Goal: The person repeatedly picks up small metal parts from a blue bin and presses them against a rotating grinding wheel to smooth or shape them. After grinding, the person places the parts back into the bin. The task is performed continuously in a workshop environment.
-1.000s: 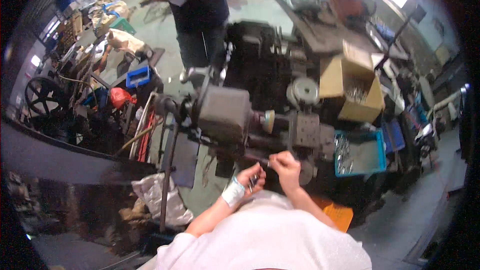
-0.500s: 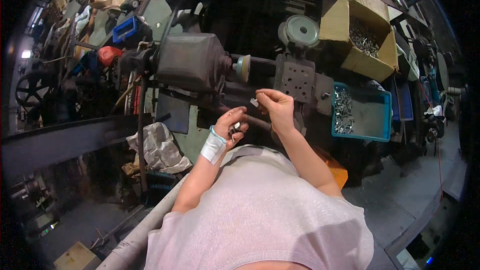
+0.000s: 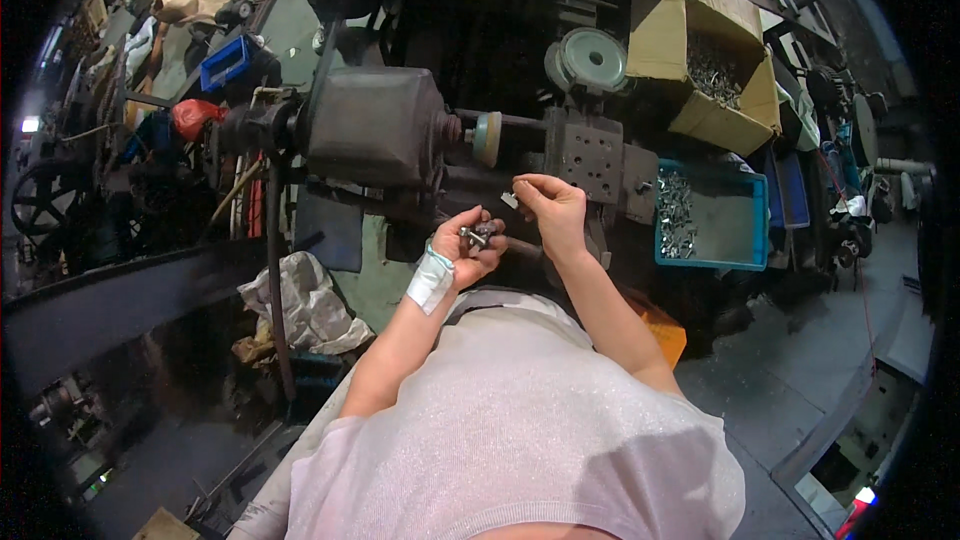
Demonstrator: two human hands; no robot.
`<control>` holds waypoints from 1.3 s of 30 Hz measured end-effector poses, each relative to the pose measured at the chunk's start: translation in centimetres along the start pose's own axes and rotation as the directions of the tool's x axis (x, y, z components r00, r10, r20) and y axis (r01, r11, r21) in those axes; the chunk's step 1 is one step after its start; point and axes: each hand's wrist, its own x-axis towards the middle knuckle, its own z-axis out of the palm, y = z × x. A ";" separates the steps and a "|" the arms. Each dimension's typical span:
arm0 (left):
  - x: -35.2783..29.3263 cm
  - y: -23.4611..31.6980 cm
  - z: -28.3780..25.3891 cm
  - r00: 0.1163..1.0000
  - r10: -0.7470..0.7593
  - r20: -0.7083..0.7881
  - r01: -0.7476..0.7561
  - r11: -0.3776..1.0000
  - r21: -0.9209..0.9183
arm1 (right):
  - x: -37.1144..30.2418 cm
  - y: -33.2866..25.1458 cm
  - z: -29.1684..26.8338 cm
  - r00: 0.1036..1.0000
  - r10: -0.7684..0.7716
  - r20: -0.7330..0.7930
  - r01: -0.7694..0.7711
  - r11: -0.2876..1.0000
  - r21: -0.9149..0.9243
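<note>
My left hand (image 3: 458, 252), a white wrap round its wrist, is turned palm up with curled fingers. Several small shiny metal parts (image 3: 478, 236) lie in that palm; their exact kind is too small to make out. Just to the right, my right hand (image 3: 560, 220) pinches a small flat silvery metal piece (image 3: 510, 201) between thumb and fingertips. Both hands are in front of a dark machine, below its round cup-like wheel (image 3: 487, 139) with a pale rim. A block with drilled holes (image 3: 592, 162) sits beyond the right hand.
A teal tray (image 3: 762, 225) at right holds many small metal parts along its left side. Behind it stands an open cardboard box (image 3: 722, 130) of similar parts. The machine's grey housing (image 3: 372, 125) is at left, above a crumpled pale sack (image 3: 312, 305). An orange object (image 3: 662, 333) lies by my right forearm.
My left hand has opened somewhat and turned palm up, showing the metal parts in it. The right hand keeps its pinch on the silvery piece. The whole view has shifted slightly.
</note>
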 end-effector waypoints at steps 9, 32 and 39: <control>-1.0 -0.4 1.9 0.976 0.148 -0.158 -0.144 0.989 0.038 | -0.2 0.3 0.3 1.000 0.001 -0.029 -0.003 0.996 -0.084; 2.3 -0.6 2.1 0.690 0.712 0.128 -0.316 0.137 0.939 | 1.7 1.1 0.1 0.998 0.001 0.060 0.010 0.983 -0.183; 3.7 0.4 0.8 0.705 0.699 0.121 -0.307 0.147 0.940 | 3.1 2.7 0.2 0.999 0.013 0.045 -0.004 0.980 -0.200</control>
